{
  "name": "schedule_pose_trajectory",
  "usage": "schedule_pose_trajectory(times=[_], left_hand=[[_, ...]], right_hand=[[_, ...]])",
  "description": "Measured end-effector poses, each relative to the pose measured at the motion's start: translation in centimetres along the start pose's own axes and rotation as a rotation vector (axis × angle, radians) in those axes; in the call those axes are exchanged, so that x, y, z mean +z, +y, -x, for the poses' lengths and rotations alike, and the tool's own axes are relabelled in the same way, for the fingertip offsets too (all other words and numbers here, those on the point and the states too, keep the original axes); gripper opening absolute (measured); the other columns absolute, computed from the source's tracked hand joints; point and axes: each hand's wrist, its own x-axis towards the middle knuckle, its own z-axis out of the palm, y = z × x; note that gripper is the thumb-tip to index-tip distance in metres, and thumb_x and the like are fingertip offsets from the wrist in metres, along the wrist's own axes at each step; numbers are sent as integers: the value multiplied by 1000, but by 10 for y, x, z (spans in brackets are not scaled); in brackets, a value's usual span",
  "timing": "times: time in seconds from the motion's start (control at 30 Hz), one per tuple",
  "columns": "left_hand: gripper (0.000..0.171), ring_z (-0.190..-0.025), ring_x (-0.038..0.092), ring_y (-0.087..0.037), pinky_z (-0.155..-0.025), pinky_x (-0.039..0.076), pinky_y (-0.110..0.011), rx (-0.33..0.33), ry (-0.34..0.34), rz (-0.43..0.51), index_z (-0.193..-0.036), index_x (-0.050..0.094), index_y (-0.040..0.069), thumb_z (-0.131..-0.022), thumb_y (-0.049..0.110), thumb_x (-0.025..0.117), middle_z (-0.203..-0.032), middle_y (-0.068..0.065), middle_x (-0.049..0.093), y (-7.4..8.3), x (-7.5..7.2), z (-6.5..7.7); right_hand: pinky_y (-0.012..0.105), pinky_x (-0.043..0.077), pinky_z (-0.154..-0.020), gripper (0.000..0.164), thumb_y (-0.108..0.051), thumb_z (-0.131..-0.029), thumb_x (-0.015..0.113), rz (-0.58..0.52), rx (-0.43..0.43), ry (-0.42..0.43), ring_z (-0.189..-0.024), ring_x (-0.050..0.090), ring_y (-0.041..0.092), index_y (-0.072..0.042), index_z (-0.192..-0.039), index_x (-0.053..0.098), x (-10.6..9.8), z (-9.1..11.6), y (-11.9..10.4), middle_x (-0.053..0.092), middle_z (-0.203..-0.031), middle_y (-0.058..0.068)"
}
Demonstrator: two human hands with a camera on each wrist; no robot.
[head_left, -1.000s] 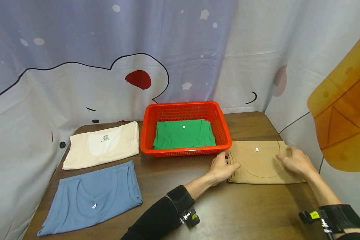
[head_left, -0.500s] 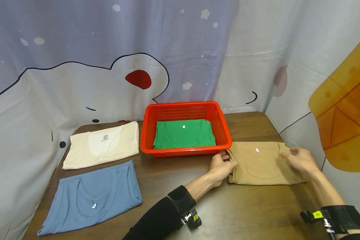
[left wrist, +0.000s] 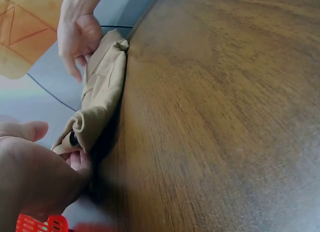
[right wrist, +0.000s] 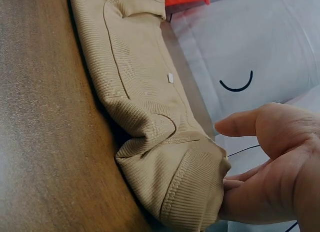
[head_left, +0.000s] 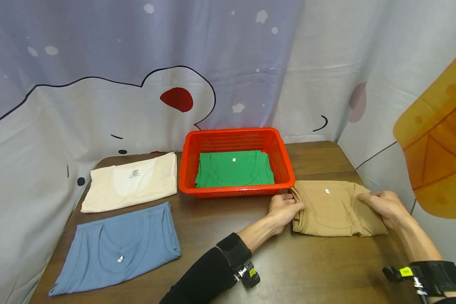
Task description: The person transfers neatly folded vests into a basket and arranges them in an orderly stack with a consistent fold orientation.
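Note:
A folded tan ribbed top with a small white neck tag lies at the table's right side, between both hands. My left hand is at its left end, fingers curled under the folded edge and partly hidden; the left thumb stands apart from the cloth. At the opposite end my right hand touches the top with its fingers at the edge, while the thumb is stretched out. The tan cloth buckles near its right end.
Behind the left hand stands a red plastic basket holding a folded green top. To the left, a folded cream top lies behind a folded blue top. A printed curtain hangs past the wooden table's back edge.
The tan top has gone from flat to wrinkled, with its right part bunched up. Its near edge has shifted slightly toward me. My left thumb has moved a little right, over the cloth's edge.

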Motion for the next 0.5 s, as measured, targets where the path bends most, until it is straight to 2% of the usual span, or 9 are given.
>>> schedule_pose_trajectory(times=[0.07, 0.13, 0.2, 0.27, 0.3, 0.33, 0.37, 0.43, 0.5], left_hand=[[55, -112, 77, -18, -105, 65, -36, 10, -5, 3, -137, 71, -3, -86, 9, 89, -121, -15, 84, 0, 0, 0], [54, -110, 77, -17, -103, 65, -35, 13, -2, -5, -136, 72, -2, -86, 11, 91, -120, -14, 84, 0, 0, 0], [55, -109, 75, -16, -103, 65, -35, 16, 1, -21, -136, 73, -1, -86, 12, 92, -119, -13, 83, -1, -1, -1], [55, -106, 73, -14, -100, 65, -33, 17, 2, -38, -135, 73, 0, -86, 13, 94, -116, -10, 81, -1, -2, -3], [55, -104, 71, -13, -97, 65, -31, 18, 2, -50, -134, 73, 0, -86, 14, 95, -114, -9, 80, -2, -3, -4], [54, -102, 70, -13, -95, 64, -30, 20, 0, -56, -133, 73, 1, -86, 14, 95, -112, -8, 79, -2, -4, -6], [53, -100, 69, -12, -93, 64, -29, 24, -2, -66, -133, 73, 1, -86, 14, 95, -110, -6, 78, -1, -4, -6], [50, -96, 67, -10, -89, 62, -27, 21, 4, -82, -130, 73, 2, -86, 15, 96, -106, -4, 76, 0, -5, -7], [50, -94, 66, -10, -89, 61, -26, 17, 11, -96, -129, 74, 3, -87, 16, 96, -105, -3, 75, 1, -5, -7]], right_hand=[[26, 62, -76, 52, -42, -113, 60, -15, 14, -6, -89, 63, 8, 9, -114, 68, -1, 0, 2, 57, -120, 18], [27, 62, -73, 44, -42, -112, 62, -19, 25, 9, -84, 62, 7, -2, -95, 69, 1, 0, 4, 58, -109, 8], [27, 61, -73, 43, -43, -112, 63, -28, 22, 15, -84, 62, 6, -4, -96, 70, 2, 0, 6, 58, -111, 9], [26, 62, -74, 52, -43, -113, 62, -40, 19, 14, -85, 61, 4, 7, -114, 74, 4, -1, 7, 60, -123, 26], [24, 62, -75, 61, -44, -113, 60, -45, 17, 9, -87, 60, 2, 15, -130, 69, 4, -1, 8, 57, -135, 37], [23, 62, -77, 73, -44, -114, 59, -54, 15, 1, -89, 61, 0, 21, -149, 56, 4, -1, 8, 48, -150, 44], [22, 63, -79, 85, -44, -115, 58, -60, 13, -7, -91, 60, -2, 24, -161, 38, 4, -1, 8, 37, -162, 48], [21, 63, -80, 94, -43, -115, 56, -74, 12, -14, -91, 62, -4, 26, -166, 19, 4, -1, 8, 30, -168, 49], [23, 64, -80, 93, -42, -115, 57, -89, 5, -12, -90, 64, -3, 27, -165, 21, 4, -1, 8, 47, -155, 44]])
